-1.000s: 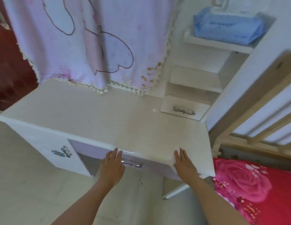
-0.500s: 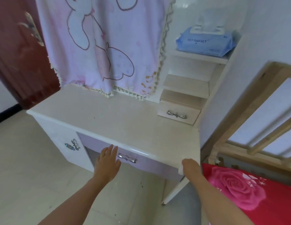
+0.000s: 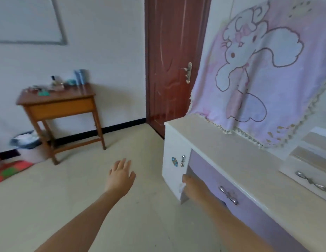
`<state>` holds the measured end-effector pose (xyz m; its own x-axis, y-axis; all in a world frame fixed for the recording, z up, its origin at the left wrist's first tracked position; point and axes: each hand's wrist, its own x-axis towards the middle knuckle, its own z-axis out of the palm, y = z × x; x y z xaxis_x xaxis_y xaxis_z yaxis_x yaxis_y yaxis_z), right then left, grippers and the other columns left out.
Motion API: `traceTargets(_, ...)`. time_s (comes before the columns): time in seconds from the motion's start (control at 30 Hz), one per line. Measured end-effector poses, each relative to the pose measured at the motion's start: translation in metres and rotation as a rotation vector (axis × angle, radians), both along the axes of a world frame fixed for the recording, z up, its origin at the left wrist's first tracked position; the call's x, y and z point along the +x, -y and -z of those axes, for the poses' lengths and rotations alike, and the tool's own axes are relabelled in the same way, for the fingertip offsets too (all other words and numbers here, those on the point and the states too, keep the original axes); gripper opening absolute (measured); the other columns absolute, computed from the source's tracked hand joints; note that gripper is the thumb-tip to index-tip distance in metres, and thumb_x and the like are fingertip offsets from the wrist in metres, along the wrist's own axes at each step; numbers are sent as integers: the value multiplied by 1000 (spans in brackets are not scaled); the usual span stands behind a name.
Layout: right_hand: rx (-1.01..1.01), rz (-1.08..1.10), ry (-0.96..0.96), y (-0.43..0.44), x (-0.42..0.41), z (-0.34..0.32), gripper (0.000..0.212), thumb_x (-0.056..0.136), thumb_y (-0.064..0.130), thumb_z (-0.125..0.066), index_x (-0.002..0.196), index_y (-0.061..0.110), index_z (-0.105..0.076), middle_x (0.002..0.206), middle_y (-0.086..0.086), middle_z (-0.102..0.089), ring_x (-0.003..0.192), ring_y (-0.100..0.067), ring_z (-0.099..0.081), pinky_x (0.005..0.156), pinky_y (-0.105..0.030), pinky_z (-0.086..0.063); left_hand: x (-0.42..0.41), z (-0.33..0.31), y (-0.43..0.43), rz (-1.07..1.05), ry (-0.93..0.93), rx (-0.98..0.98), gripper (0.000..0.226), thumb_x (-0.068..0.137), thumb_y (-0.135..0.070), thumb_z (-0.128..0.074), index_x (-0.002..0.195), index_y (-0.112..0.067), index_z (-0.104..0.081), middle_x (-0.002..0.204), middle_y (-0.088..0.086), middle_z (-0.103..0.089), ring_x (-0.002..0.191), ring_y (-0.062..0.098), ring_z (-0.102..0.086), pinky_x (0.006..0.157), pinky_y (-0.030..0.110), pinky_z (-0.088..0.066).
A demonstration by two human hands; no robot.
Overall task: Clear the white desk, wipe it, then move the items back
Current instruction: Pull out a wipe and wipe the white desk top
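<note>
The top of the white desk (image 3: 231, 153) lies bare, so clearing and likely wiping seem done; the bottles and small items (image 3: 67, 82) wait on the brown side table (image 3: 58, 104), well left of the desk; left hand (image 3: 120, 174) open, fingers spread; right hand (image 3: 187, 182), at the desk's front, curls round a white wipe (image 3: 181, 188); only floor (image 3: 85, 188) lies between.

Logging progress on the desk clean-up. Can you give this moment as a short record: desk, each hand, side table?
Desk: white desk, pink rabbit cloth draped behind it.
Left hand: open, above the floor, touching nothing.
Right hand: low by the desk's front, gripping a white wipe, mostly hidden.
Side table: wooden, holding bottles and small items.
</note>
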<state>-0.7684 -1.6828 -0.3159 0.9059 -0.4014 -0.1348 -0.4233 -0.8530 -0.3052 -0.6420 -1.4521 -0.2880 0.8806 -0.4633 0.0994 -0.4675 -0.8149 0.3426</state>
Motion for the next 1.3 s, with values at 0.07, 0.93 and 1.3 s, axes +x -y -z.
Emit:
traceTargets(0.07, -2, -119, 80, -45, 31, -14, 17, 86, 8, -43, 97, 20, -43, 111, -7, -48, 90, -26, -55, 70, -31, -38, 1, -2, -66, -117, 4, -18, 50, 96, -34, -33, 143, -18, -24, 154, 1, -17, 142, 21, -8, 114, 39, -16)
traceTargets(0.93, 226, -917, 179, -470, 260, -98, 11, 82, 11, -50, 91, 17, -51, 99, -1, -43, 83, -17, -48, 59, -17, -36, 13, -45, -500, -841, 184, -91, 47, 96, -35, -36, 139, -17, -32, 147, -1, -32, 138, 18, -18, 109, 35, -23)
traceTargets(1.3, 241, -972, 135, -586, 402, -74, 6, 83, 14, -52, 89, 15, -52, 94, 2, -44, 82, -14, -45, 56, -15, -31, 133, -28, -597, -866, 101, -28, 48, 96, -37, -35, 141, -20, -29, 147, -4, -32, 139, 16, -17, 109, 33, -22)
